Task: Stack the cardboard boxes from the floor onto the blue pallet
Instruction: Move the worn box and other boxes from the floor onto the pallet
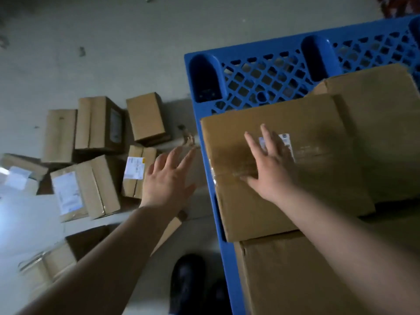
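Cardboard box [272,169] on blue pallet [261,71] under flat right hand [270,169]; left hand [168,178] spread, empty.

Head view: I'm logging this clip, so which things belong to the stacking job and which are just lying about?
Part of the job:
- blue pallet
- large box on the pallet, right hand flat on it
- left hand, open, over the floor
- floor boxes still to stack

Just lying about:
- black shoes
- small debris on the floor
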The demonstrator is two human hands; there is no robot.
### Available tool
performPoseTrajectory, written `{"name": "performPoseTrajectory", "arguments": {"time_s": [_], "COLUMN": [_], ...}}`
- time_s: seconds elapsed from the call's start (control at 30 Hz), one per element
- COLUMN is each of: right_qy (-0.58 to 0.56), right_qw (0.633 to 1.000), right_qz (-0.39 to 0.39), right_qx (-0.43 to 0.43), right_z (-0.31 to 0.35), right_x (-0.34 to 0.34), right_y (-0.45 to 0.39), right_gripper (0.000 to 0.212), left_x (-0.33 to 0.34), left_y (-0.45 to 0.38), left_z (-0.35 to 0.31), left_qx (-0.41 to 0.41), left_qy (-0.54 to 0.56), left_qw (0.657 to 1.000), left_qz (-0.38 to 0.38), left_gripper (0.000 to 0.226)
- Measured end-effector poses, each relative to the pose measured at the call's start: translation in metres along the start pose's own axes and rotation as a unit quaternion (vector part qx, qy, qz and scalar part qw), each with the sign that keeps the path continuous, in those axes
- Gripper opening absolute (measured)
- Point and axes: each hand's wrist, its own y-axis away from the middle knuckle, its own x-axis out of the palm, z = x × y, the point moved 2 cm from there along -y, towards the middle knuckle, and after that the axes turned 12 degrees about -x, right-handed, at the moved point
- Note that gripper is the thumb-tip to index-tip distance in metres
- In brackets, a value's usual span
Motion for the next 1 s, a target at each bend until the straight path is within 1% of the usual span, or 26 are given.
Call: {"name": "performPoseTrajectory", "arguments": {"time_s": [0.03, 0.1, 0.2, 0.3, 0.4, 0.5, 0.6, 0.7, 0.83, 0.9, 1.0], "right_qy": [-0.018, -0.039, -0.01, 0.0, 0.022, 0.031, 0.07, 0.073, 0.053, -0.002, -0.133], "right_qw": [0.999, 0.994, 0.985, 0.98, 0.974, 0.963, 0.949, 0.943, 0.935, 0.936, 0.936], "right_qz": [0.006, 0.025, 0.056, 0.091, 0.125, 0.166, 0.197, 0.217, 0.252, 0.277, 0.302], "right_qx": [-0.034, -0.097, -0.16, -0.178, -0.188, -0.209, -0.237, -0.242, -0.245, -0.217, -0.121], "right_z": [0.024, 0.07, 0.129, 0.181, 0.227, 0.264, 0.296, 0.328, 0.368, 0.386, 0.407], "right_x": [0.006, 0.018, 0.044, 0.07, 0.096, 0.123, 0.149, 0.176, 0.209, 0.227, 0.254], "right_y": [0.0, -0.002, -0.006, -0.004, 0.001, 0.006, 0.011, 0.017, 0.026, 0.031, 0.032], "right_gripper": [0.102, 0.102, 0.102, 0.105, 0.105, 0.105, 0.107, 0.11, 0.111, 0.111, 0.115], "left_x": [-0.003, -0.005, 0.0, 0.005, 0.009, 0.017, 0.029, 0.046, 0.078, 0.097, 0.125], "left_y": [0.008, 0.026, 0.053, 0.089, 0.13, 0.168, 0.206, 0.24, 0.277, 0.29, 0.297], "left_z": [0.015, 0.049, 0.111, 0.176, 0.236, 0.288, 0.328, 0.359, 0.389, 0.4, 0.415], "left_qx": [-0.003, -0.035, -0.092, -0.17, -0.236, -0.283, -0.328, -0.385, -0.465, -0.487, -0.499], "left_qy": [0.0, 0.005, -0.005, 0.005, 0.012, 0.021, 0.036, 0.065, 0.147, 0.203, 0.248], "left_qw": [1.0, 0.999, 0.996, 0.985, 0.971, 0.957, 0.942, 0.918, 0.868, 0.844, 0.823], "left_qz": [-0.006, -0.01, -0.003, 0.02, 0.034, 0.053, 0.062, 0.075, 0.096, 0.096, 0.106], "left_gripper": [0.079, 0.079, 0.081, 0.085, 0.084, 0.085, 0.085, 0.086, 0.086, 0.086, 0.087]}}
